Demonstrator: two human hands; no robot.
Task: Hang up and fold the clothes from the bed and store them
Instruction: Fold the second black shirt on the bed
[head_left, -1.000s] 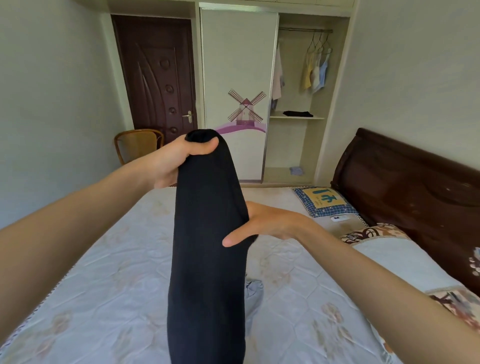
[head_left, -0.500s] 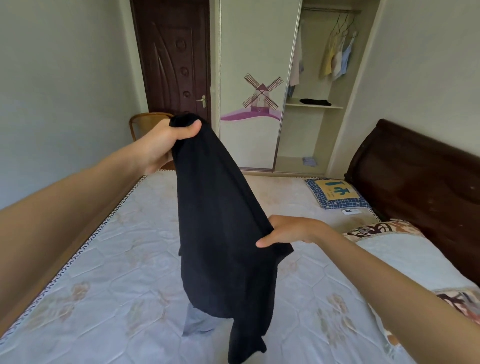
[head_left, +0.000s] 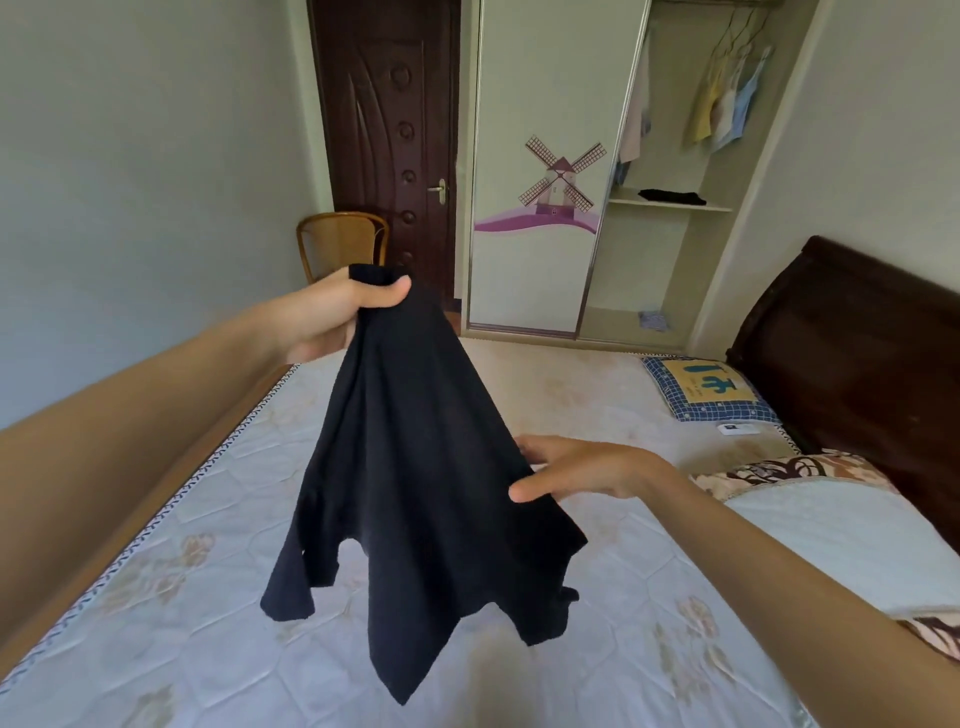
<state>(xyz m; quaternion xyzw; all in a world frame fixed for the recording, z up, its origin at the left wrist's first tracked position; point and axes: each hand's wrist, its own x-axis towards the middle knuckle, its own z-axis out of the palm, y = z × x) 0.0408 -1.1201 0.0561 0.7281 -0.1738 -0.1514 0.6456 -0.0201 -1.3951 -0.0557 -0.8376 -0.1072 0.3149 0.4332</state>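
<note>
We are looking down from a head-worn camera across a bed (head_left: 156, 597) covered in a pale quilted mattress with faded floral patches. At the far left, a bare forearm is reaching in, and the left hand (head_left: 337, 317) is gripping the top edge of a black garment (head_left: 415, 467), with the thumb curling over the bunched fabric and the fingers closing beneath it. The garment is hanging in the air above the middle of the mattress, spreading out from the grip into several loose points that are not touching the bed. Behind the left hand, a wooden chair (head_left: 343, 244) is standing against the wall beside a dark brown door (head_left: 389, 130). Moving right, the right hand (head_left: 587, 467) is meeting the garment's right edge about halfway down; its thumb is stretching out along the front of the cloth and its fingers are reaching behind, loosely extended, so we cannot tell whether it is pinching the fabric or only touching it. Beyond it, a wardrobe (head_left: 540, 104) is standing with a windmill picture on its sliding panel, and its open section is showing pale clothes (head_left: 722, 104) hanging from a rail and a folded dark item (head_left: 672, 196) lying on a shelf. At the far right, a blue checked pillow (head_left: 711, 389) is lying against a dark wooden headboard (head_left: 857, 364).
</note>
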